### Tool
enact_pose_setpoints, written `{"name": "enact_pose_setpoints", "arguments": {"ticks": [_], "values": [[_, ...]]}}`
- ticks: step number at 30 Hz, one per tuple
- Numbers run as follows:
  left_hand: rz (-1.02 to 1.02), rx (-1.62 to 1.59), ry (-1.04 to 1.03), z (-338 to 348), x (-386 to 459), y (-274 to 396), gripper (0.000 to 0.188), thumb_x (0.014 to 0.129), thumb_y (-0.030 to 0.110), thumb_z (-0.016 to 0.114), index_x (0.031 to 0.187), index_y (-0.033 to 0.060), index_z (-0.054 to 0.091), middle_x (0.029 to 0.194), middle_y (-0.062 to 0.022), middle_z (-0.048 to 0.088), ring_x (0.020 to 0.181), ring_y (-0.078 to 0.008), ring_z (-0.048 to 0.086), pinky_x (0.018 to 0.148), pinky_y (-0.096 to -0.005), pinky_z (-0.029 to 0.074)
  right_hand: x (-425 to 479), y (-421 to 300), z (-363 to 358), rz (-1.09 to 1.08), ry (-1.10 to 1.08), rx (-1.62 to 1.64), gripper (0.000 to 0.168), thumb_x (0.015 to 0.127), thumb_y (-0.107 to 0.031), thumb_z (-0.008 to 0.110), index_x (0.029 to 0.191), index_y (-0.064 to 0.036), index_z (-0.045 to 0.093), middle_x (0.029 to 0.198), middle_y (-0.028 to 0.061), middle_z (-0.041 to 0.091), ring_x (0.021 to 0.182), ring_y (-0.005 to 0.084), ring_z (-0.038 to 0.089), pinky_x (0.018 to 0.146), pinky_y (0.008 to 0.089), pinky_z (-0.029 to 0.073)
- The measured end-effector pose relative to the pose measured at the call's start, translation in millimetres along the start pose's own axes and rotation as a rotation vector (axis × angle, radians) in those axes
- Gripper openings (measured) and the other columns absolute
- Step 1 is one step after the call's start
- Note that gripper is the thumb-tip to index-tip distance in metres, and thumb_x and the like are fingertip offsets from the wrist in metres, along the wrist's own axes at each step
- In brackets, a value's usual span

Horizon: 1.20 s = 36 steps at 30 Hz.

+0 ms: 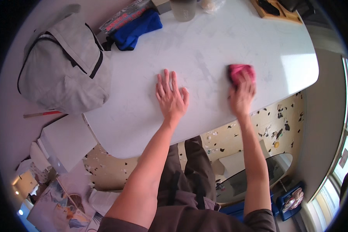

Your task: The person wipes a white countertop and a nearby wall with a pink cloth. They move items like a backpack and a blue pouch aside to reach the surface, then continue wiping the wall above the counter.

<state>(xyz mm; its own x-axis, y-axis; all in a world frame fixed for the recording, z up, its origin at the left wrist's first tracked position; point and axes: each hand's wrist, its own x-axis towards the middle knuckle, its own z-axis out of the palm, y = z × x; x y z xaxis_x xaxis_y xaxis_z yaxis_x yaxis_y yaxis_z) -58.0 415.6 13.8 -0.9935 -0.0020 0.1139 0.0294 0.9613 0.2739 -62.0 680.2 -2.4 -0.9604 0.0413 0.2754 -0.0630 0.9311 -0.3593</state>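
My left hand (171, 98) lies palm down on the white tabletop (127, 116), fingers spread and nothing under them that I can see. To its right, my right hand (242, 97) presses a bunched pink cloth (241, 72) with a dark edge against the same surface. The fingers lie over the cloth's near side, and both hand and cloth are slightly blurred. Faint grey smudges mark the tabletop between and beyond the hands.
A grey backpack (63, 78) occupies the table's left end. Behind it lie a blue cloth (139, 29) and a printed box (124, 16). A translucent container (183, 10) and a wooden tray (277, 11) stand along the far side. Scraps litter the floor (266, 124).
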Motion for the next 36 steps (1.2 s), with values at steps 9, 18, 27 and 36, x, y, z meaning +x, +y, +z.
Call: {"name": "enact_pose_setpoints", "arguments": {"ticks": [9,18,27,36], "values": [[-0.064,-0.059,-0.077,-1.8,-0.4,0.9,0.073,0.093,0.031,0.057,0.159,0.0072,0.036,0.169,-0.0139,0.028,0.155,-0.0393,0.024,0.123,-0.0543,0.022,108.3,-61.3,40.7,-0.279,-0.16,0.134,0.053,0.085,-0.016,0.064,0.137,-0.015,0.058,0.157,0.0046,0.048,0.146,0.0279,0.04,0.123,0.0499,0.023],[-0.096,-0.031,-0.143,-3.7,0.0,-0.9,0.076,0.093,0.03,0.059,0.16,0.0088,0.031,0.17,-0.0117,0.024,0.157,-0.0375,0.019,0.125,-0.0541,0.018,99.1,-132.9,76.6,-0.455,-0.293,0.19,0.055,0.084,-0.024,0.07,0.137,-0.018,0.059,0.159,0.0048,0.045,0.149,0.0274,0.037,0.125,0.0512,0.023],[-0.053,-0.05,-0.108,-6.1,1.1,2.3,0.075,0.094,0.028,0.058,0.161,0.0092,0.03,0.17,-0.0128,0.024,0.156,-0.0388,0.02,0.124,-0.0545,0.02,127.8,-18.8,36.6,-0.036,0.024,0.061,0.055,0.083,-0.01,0.065,0.138,-0.015,0.059,0.156,0.0019,0.049,0.145,0.0267,0.041,0.122,0.0505,0.025],[-0.055,-0.007,-0.125,-5.2,0.8,-3.4,0.079,0.09,0.026,0.062,0.161,0.0104,0.03,0.17,-0.0127,0.024,0.156,-0.0397,0.021,0.124,-0.0545,0.022,12.9,-95.7,39.6,-0.446,-0.359,0.242,0.052,0.084,-0.024,0.066,0.135,-0.017,0.062,0.157,0.0063,0.049,0.15,0.0286,0.037,0.125,0.0519,0.024]]}}
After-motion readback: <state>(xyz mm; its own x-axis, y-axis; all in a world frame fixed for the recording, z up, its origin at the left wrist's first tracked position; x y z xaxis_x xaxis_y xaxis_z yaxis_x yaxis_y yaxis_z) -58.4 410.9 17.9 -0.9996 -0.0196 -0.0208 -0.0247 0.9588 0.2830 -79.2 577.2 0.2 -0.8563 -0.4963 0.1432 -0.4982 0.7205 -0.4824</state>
